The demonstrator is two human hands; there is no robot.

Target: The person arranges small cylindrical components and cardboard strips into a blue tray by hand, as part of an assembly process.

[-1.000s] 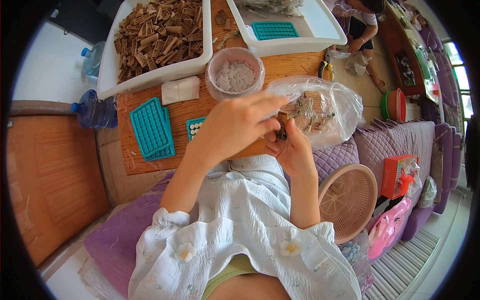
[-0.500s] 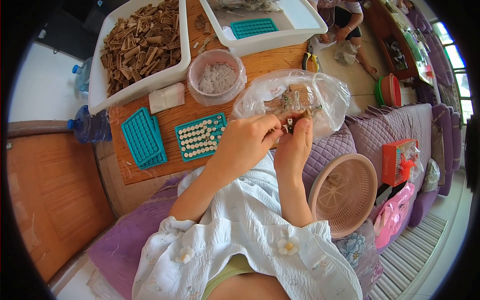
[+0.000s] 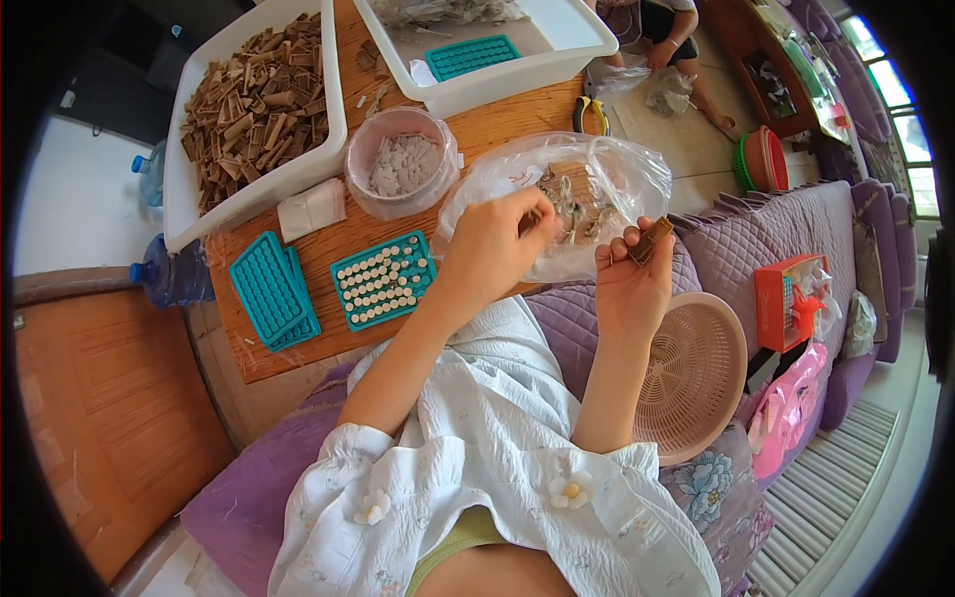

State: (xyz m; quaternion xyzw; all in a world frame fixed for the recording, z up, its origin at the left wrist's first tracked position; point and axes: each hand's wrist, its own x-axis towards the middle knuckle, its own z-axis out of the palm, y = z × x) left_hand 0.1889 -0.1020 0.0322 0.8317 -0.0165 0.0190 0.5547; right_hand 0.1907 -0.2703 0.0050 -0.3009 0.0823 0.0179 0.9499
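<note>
My right hand, raised over the sofa beside the clear plastic bag, pinches a small brown trough-shaped casing between thumb and fingers. My left hand is over the near side of the clear plastic bag. Its fingers curl inward, slightly blurred, and whatever they hold is hidden apart from a dark patch between them. Small wired parts lie in the open bag. Below my left hand's wrist, a teal tray carries rows of round white pieces.
On the wooden table stand a white bin of brown casings, a tub of pale pieces and another white bin. Empty teal trays and yellow-handled pliers lie there. A pink basket rests on the sofa; another person sits beyond.
My hands have moved apart: the right went right and down with the brown casing, the left stayed over the bag's near side. The whole view has shifted slightly.
</note>
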